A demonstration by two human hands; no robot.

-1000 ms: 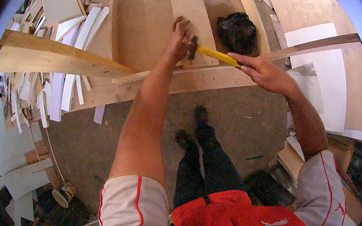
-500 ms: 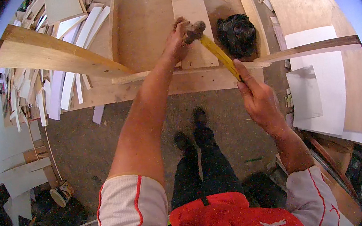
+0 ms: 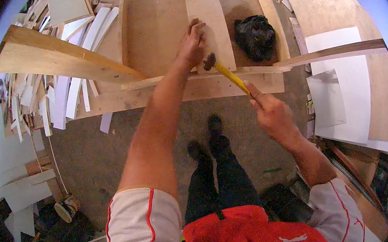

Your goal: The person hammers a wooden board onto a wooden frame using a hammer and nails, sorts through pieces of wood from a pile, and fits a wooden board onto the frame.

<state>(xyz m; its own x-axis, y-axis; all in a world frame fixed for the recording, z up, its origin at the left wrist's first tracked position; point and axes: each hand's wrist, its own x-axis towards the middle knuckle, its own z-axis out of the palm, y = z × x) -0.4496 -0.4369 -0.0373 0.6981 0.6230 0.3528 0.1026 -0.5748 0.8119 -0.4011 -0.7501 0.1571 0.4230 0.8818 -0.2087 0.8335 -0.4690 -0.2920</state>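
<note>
My right hand (image 3: 271, 113) is wrapped round the lower end of a hammer's yellow handle (image 3: 231, 78). The dark hammer head (image 3: 209, 61) is just above the near end of a pale board (image 3: 215, 29), by the frame's front rail (image 3: 200, 88). My left hand (image 3: 192, 43) rests at the left edge of that board with its fingers curled; what they hold, if anything, is too small to tell. A black plastic bag (image 3: 255, 38) lies right of the board, inside the wooden frame.
A broad plank (image 3: 64, 59) juts out at the left, and a thin bar (image 3: 338, 52) extends right. Wood offcuts (image 3: 74, 81) pile up at the left. White sheets (image 3: 342, 91) lie on the right. A small tub (image 3: 66, 209) sits lower left.
The hammer head has come down from beside my left hand toward the board's near end, and my right hand has moved slightly lower. My left hand has barely moved. The board has shifted slightly right.
</note>
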